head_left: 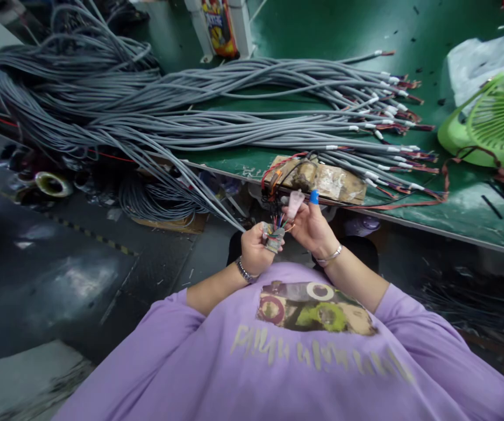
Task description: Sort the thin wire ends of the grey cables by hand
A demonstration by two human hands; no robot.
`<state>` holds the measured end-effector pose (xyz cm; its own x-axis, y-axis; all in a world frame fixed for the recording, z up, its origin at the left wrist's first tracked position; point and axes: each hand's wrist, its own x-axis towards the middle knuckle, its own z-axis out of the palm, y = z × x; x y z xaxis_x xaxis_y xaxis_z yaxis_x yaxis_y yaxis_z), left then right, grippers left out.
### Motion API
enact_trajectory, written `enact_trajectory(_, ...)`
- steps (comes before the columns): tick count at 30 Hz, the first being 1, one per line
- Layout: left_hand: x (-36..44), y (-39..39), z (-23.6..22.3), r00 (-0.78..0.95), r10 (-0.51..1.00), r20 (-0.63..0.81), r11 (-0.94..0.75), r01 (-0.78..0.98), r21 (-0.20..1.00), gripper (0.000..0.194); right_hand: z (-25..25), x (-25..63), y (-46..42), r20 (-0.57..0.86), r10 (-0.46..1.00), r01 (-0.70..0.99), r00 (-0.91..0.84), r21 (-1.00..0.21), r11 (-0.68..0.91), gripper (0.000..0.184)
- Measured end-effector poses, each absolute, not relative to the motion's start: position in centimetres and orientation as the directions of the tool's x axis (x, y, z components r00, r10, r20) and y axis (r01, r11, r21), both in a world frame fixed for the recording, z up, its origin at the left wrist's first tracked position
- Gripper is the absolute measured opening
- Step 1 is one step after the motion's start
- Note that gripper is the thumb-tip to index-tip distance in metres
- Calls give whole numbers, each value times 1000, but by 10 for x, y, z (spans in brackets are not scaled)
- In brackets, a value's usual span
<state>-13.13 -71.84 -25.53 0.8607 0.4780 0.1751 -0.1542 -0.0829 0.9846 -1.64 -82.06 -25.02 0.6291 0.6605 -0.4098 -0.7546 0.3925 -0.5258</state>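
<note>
In front of my chest, my left hand [255, 249] is closed around a grey connector [273, 238]. Thin coloured wires [279, 222] fan out of its top. Close by on the right, my right hand [313, 229] has its fingers bent in at these wires, apparently pinching one; the exact grip is too small to make out. A blue cover [314, 197] sits on one of its fingertips, and a pale pink cover [295, 203] appears to be on another digit. Grey cables [208, 196] run from the bench down towards my left hand.
Long grey cables [168, 93] with stripped, white-banded ends cover the green bench [322, 35]. A worn, taped block [322, 178] with wires lies at its front edge. A green fan [493, 117] stands at the right. Coiled cable [159, 202] lies below the bench.
</note>
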Motion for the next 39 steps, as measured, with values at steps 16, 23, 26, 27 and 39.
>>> enact_trajectory(16,-117,-717,-249,839,487,242,-134,-202,970,17,-249,-17,-821,-246,536,-514,807,-740,434,42)
enact_trajectory(23,-114,-714,-262,818,520,245,-200,-162,966,16,-252,-20,-812,-232,424,-421,876,-796,434,50)
enact_trajectory(26,-115,-712,-265,804,511,305,-332,-143,932,15,-248,-18,-810,-331,547,-593,769,-688,417,49)
enact_trajectory(27,-115,-711,-265,801,494,338,-390,-144,910,14,-246,-18,-809,-363,574,-643,734,-645,413,48)
enact_trajectory(39,-115,-709,-254,736,345,582,-703,-208,680,16,-241,-17,-800,-395,518,-648,759,-540,537,41)
